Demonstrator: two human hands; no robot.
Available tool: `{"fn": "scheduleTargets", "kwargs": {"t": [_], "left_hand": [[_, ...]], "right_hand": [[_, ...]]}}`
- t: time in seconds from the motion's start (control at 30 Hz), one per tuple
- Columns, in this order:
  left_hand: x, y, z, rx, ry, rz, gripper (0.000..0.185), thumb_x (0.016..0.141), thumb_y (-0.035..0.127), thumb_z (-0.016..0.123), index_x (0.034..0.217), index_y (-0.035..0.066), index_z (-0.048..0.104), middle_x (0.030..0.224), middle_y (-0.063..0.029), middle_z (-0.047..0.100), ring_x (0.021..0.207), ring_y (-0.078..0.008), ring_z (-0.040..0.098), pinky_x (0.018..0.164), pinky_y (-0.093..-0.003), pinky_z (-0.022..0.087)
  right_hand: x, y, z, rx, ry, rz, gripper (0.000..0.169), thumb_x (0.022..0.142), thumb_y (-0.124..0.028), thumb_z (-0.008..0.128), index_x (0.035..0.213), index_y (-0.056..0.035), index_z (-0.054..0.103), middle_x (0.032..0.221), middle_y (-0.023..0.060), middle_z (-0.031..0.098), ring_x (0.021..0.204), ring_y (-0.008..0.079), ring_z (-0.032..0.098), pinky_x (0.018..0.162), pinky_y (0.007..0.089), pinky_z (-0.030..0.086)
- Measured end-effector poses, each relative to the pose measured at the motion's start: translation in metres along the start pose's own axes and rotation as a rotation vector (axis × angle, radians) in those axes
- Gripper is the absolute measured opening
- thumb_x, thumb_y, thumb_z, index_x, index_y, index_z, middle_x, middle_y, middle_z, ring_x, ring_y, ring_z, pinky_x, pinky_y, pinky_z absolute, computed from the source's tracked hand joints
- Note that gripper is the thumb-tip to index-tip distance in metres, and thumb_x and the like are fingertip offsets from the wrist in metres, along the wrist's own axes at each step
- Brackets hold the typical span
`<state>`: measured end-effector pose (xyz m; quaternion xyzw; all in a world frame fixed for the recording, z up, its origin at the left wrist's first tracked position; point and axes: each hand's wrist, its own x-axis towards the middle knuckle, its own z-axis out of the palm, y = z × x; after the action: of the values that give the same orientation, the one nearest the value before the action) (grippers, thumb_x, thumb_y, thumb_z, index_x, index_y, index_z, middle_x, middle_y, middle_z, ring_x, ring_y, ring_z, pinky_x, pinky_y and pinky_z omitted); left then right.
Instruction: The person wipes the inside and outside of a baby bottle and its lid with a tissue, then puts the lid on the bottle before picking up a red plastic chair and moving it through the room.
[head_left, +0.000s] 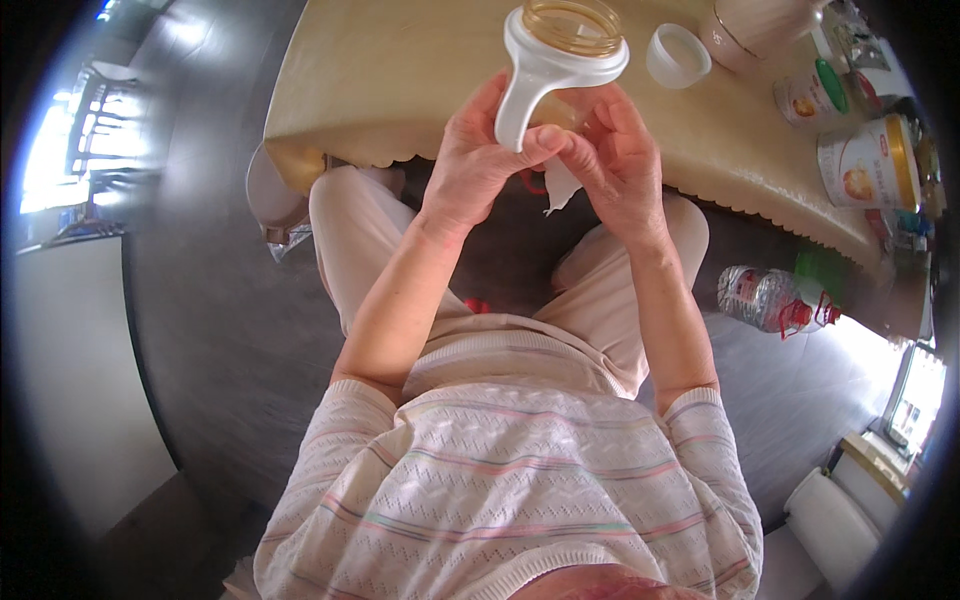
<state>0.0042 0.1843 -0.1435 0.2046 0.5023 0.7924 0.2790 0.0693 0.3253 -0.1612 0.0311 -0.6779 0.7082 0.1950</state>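
An amber baby bottle (574, 34) with a threaded, uncapped neck is held up over the table's near edge. A white plastic collar with a curved handle (517, 112) surrounds it below the neck. My left hand (469, 161) grips the bottle's lower part, its thumb passing near the handle's end. Facing it, my right hand (626, 161) has its fingers curled beside the bottle and its thumb touching the left thumb. A thin white tissue (561, 186) hangs beneath the right thumb. Hands and collar hide much of the bottle's body.
On the tan-covered table (390, 75) stand a translucent white cup-shaped cap (679, 58), a pale pink vessel (739, 34), a green-lidded tin (806, 97) and a gold-lidded tin (862, 165). Large plastic bottles (757, 296) are on the floor at right. A round stool (274, 187) is at left.
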Motion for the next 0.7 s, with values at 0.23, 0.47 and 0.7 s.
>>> {"fn": "scheduleTargets", "kwargs": {"t": [0.23, 0.47, 0.7], "left_hand": [[0.009, -0.003, -0.025, -0.151, -0.031, -0.058, 0.069, 0.079, 0.042, 0.068, 0.131, 0.006, 0.041, 0.103, -0.0062, 0.062, 0.087, -0.0155, 0.062, 0.066, -0.0279, 0.05], [0.012, -0.003, -0.026, -0.358, -0.131, -0.054, 0.081, 0.08, 0.056, 0.059, 0.135, 0.001, 0.036, 0.125, -0.0143, 0.052, 0.11, -0.0271, 0.055, 0.074, -0.0405, 0.052], [0.017, -0.001, -0.033, -0.357, -0.158, -0.016, 0.09, 0.077, 0.059, 0.06, 0.136, -0.002, 0.032, 0.133, -0.0192, 0.043, 0.121, -0.0308, 0.046, 0.093, -0.0483, 0.045]], "right_hand": [[-0.009, -0.003, 0.014, -0.278, 0.095, -0.119, 0.061, 0.075, -0.004, 0.071, 0.129, -0.0033, 0.043, 0.118, 0.0117, 0.057, 0.109, 0.0217, 0.056, 0.088, 0.0326, 0.046], [-0.011, 0.006, 0.008, -0.371, 0.263, -0.066, 0.024, 0.078, -0.008, 0.07, 0.1, -0.0034, 0.063, 0.097, 0.0094, 0.063, 0.086, 0.0201, 0.062, 0.074, 0.0296, 0.05], [-0.013, 0.002, 0.002, -0.194, 0.334, 0.047, 0.015, 0.081, -0.007, 0.067, 0.095, -0.0028, 0.064, 0.09, 0.0073, 0.063, 0.076, 0.0148, 0.061, 0.069, 0.0239, 0.049]]}}
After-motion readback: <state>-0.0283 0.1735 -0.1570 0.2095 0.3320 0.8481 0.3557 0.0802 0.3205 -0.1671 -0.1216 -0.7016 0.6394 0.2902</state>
